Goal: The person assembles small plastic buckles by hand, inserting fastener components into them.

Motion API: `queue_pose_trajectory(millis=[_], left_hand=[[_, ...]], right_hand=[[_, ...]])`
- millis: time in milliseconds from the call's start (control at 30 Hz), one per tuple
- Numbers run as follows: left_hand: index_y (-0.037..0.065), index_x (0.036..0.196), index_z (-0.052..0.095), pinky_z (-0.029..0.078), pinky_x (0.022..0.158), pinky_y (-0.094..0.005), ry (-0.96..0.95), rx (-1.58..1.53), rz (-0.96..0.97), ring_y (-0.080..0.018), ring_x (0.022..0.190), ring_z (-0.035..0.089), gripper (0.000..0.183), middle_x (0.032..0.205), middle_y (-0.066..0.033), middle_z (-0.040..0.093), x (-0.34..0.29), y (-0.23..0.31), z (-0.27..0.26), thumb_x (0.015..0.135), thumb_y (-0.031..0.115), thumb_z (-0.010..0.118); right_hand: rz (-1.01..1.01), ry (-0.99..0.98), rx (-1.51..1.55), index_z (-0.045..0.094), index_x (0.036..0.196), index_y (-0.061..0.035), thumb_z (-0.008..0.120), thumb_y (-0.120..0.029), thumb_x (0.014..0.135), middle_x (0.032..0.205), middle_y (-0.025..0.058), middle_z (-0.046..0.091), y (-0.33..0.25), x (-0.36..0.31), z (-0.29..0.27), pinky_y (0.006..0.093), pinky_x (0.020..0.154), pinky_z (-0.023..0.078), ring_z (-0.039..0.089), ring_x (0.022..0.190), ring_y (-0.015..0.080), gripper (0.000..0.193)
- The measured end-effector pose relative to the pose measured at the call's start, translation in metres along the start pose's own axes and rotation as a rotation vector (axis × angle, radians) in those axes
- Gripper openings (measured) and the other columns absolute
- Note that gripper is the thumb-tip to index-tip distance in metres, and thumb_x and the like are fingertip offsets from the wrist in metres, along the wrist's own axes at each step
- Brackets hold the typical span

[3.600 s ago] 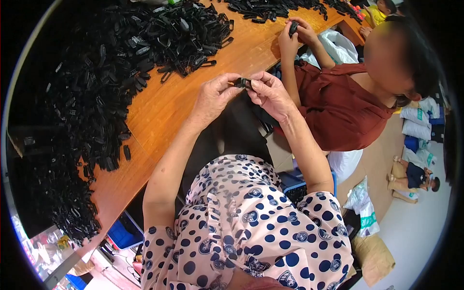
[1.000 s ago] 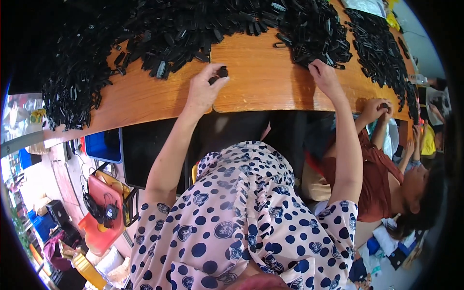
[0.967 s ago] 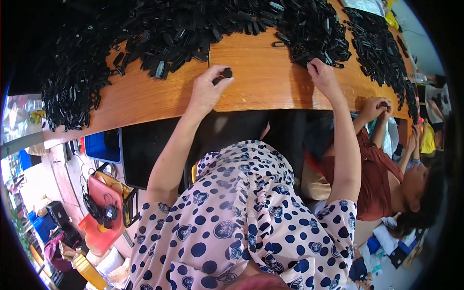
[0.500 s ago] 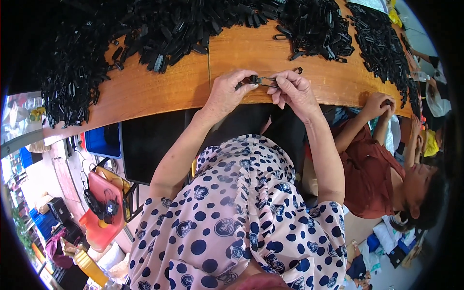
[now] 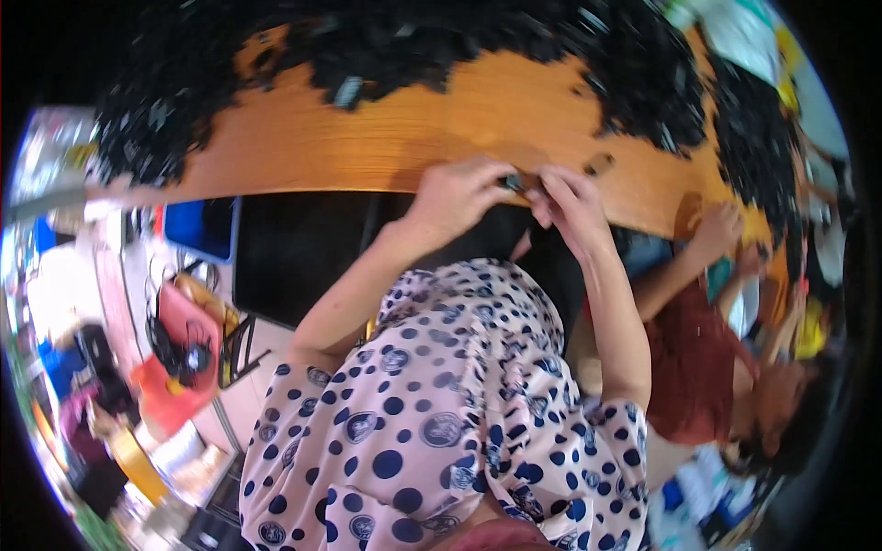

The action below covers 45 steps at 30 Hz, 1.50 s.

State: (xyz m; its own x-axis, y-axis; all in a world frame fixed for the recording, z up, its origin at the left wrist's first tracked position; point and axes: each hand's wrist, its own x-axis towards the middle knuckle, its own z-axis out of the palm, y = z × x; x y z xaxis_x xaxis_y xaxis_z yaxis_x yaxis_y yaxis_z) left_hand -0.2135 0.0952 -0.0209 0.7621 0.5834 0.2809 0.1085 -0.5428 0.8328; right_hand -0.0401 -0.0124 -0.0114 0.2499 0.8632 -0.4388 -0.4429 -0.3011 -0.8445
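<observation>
My left hand [image 5: 457, 196] and my right hand [image 5: 571, 204] meet over the table's near edge, fingertips almost touching. Between them is a small dark clip-like piece [image 5: 512, 182], pinched in the left fingers. The right thumb and fingers are closed at its other end. Motion blur hides its exact shape and how its parts join. A small loose dark piece [image 5: 599, 164] lies on the wooden table [image 5: 367, 147], just beyond my right hand.
Heaps of black plastic pieces [image 5: 386, 55] line the far side, with more at the left [image 5: 152, 133] and right [image 5: 648, 87]. A co-worker in a dark red top [image 5: 694, 367] sits at my right. A blue bin [image 5: 202, 228] and a red stool [image 5: 184, 367] stand at left.
The view has shifted and blurred. Both hands stay together at the piece. The thin prongs seen earlier between them are now hardly visible, and the fingertips look closer together.
</observation>
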Motion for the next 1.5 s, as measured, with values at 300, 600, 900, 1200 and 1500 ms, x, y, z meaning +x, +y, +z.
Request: queue_pose_trajectory(millis=[300,600,900,1200,1500], left_hand=[[0.006,0.097,0.053,0.047,0.067,-0.041,-0.043,0.077,0.071,-0.0306,0.085,0.057,0.025,0.088,-0.0114,0.055,-0.061,-0.007,0.002,0.082,0.025,0.058],[0.002,0.089,0.052,0.048,0.069,-0.0379,0.081,0.169,0.039,-0.0294,0.085,0.056,0.019,0.085,-0.012,0.054,-0.082,-0.003,-0.018,0.078,0.016,0.059],[0.003,0.082,0.057,0.048,0.067,-0.0377,-0.079,0.037,-0.122,-0.0285,0.082,0.058,0.018,0.084,-0.0092,0.058,-0.076,0.031,-0.018,0.074,0.019,0.062],[-0.001,0.096,0.064,0.045,0.087,-0.0306,0.145,-0.566,-0.174,-0.0243,0.11,0.051,0.022,0.129,-0.0143,0.044,-0.071,0.03,-0.015,0.08,0.015,0.063],[-0.003,0.109,0.058,0.047,0.078,-0.0254,0.224,-0.68,-0.598,-0.0103,0.088,0.058,0.027,0.119,-0.005,0.051,-0.115,0.027,-0.048,0.083,0.002,0.053]], right_hand=[[0.157,-0.156,-0.227,0.053,0.078,-0.0107,0.065,-0.022,0.086,0.059,0.0014,0.054,0.034,-0.01,0.01,0.0191,0.035,0.03,0.041,0.039,0.0064,0.018],[0.331,-0.377,-0.419,0.053,0.077,-0.0105,0.066,-0.027,0.086,0.062,0.002,0.056,0.022,0.005,0.052,0.0184,0.037,0.029,0.043,0.043,0.0067,0.023],[0.511,-0.489,0.034,0.057,0.094,-0.0066,0.068,-0.032,0.083,0.072,0.0038,0.06,0.03,-0.016,0.036,0.0172,0.038,0.034,0.051,0.051,0.0088,0.029],[0.311,-0.699,0.093,0.043,0.122,-0.0081,0.052,-0.056,0.085,0.091,0.0126,0.06,0.03,-0.03,0.053,0.0246,0.046,0.046,0.058,0.061,0.0193,0.061],[0.468,-0.676,-0.224,0.045,0.124,-0.005,0.054,-0.035,0.091,0.09,0.0056,0.059,0.026,-0.019,0.111,0.0221,0.06,0.047,0.059,0.077,0.0121,0.045]])
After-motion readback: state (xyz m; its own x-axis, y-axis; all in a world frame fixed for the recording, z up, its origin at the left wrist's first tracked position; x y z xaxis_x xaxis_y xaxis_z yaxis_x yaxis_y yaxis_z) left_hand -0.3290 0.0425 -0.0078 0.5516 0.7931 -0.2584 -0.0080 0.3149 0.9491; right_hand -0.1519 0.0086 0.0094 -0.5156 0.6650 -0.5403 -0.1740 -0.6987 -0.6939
